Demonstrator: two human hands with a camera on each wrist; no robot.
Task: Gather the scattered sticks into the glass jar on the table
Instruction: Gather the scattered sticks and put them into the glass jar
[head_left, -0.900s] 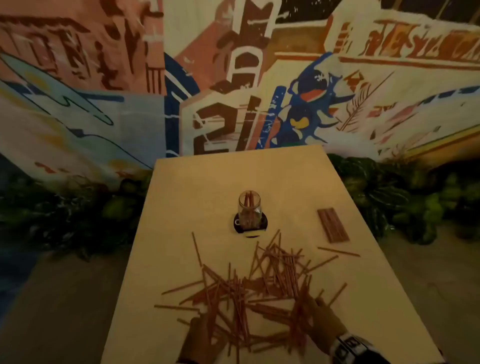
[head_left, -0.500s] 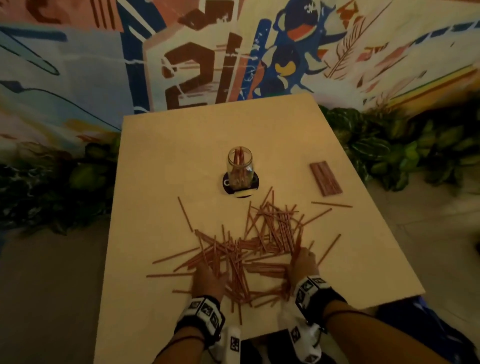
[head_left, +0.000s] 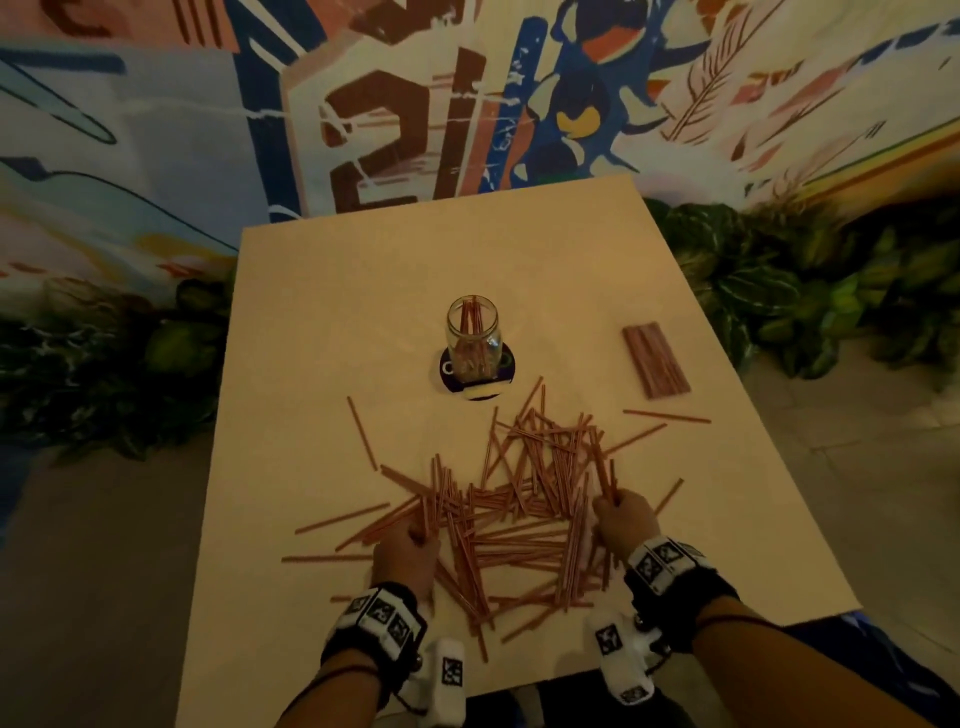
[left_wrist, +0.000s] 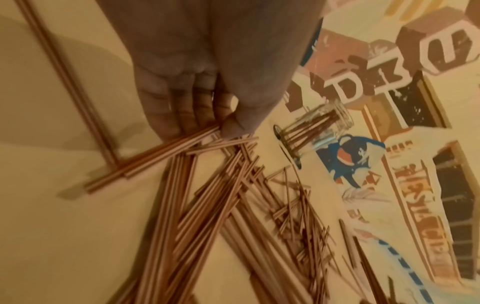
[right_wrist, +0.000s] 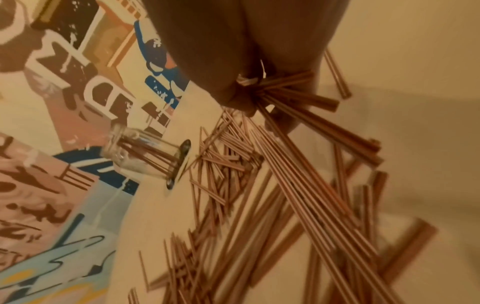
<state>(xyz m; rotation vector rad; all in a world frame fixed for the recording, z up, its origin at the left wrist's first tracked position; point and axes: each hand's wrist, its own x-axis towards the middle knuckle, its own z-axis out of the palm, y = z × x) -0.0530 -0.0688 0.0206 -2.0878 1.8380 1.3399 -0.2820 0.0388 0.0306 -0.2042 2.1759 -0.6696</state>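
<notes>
On the counter (head_left: 322, 312), straight ahead of both, stands the glass jar (head_left: 471, 338) — left hand (head_left: 405, 553) and right hand (head_left: 626, 522) each pinch sticks (head_left: 519, 499) pointing jarward, about equally near.

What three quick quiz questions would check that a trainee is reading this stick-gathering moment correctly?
1. True or false: the glass jar already has some sticks standing in it.
2. What does the right hand hold? A) a few sticks from the pile of sticks B) the jar C) nothing
3. Fill in: the jar stands on a dark round ____ on the table.

Key
1. True: the left wrist view also shows sticks inside the glass.
2. A: its fingers are curled round several sticks. The left hand pinches a few sticks too.
3. Coaster. The neat flat bundle of sticks lies apart, to the right of the jar.
</notes>
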